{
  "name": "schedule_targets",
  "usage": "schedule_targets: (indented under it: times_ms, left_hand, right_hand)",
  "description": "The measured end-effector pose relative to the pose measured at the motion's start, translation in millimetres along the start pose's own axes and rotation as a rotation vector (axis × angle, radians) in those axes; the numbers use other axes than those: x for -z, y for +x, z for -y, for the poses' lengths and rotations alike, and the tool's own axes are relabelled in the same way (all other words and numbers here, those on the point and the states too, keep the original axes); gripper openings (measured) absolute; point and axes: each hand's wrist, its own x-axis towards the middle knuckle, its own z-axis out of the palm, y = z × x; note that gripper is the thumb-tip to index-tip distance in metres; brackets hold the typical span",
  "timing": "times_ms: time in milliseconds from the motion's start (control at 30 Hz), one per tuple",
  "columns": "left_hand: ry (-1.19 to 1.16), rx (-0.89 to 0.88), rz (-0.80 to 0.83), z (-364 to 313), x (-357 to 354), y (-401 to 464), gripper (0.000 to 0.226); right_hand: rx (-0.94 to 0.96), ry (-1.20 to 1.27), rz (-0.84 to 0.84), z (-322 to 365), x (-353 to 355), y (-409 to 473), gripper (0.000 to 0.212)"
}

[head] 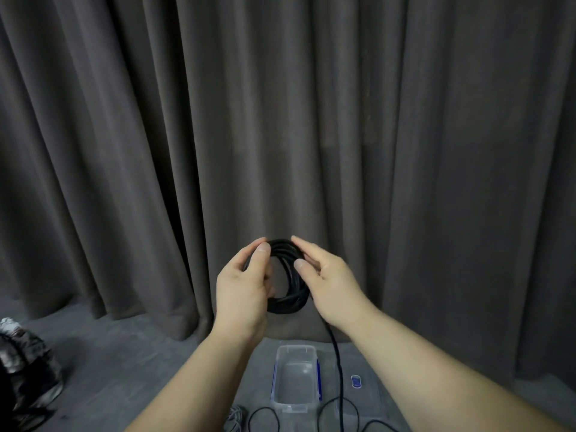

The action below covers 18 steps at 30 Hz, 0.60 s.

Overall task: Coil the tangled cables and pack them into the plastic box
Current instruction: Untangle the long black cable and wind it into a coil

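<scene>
Before the dark curtain [280, 120], at chest height, a coiling step is in hand. On the floor at six o'clock, the plastic box [296, 378] stands open and empty, its lid [358, 388] at its three o'clock. Black cable [288, 275] is mostly looped; one tail hangs to the floor. Next move likely calls for winding that tail in. Left hand [246, 285] grips the coil; right hand [327, 282] pinches its opposite side.

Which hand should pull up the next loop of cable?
Probably the right hand: the loose tail hangs just below it, while the left hand already holds the black coil steady.
</scene>
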Motion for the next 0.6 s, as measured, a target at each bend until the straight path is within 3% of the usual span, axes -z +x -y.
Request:
schedule_targets:
  times_ms: [167,333,400,600]
  left_hand:
    - [0.004,0.046,0.019,17,4,5,0.018]
    - [-0.001,0.042,-0.108,37,13,22,0.018]
    - [-0.03,0.038,-0.186,44,23,36,0.021]
    - [0.014,0.032,-0.27,82,60,62,0.017]
  right_hand:
    - [-0.083,0.054,-0.046,-15,0,-1,0.036]
    - [-0.323,0.133,0.172,-48,-2,-6,0.04]
    - [-0.423,0.045,0.256,-72,-2,-16,0.035]
    - [-0.388,-0.135,0.053,-136,-4,-25,0.029]
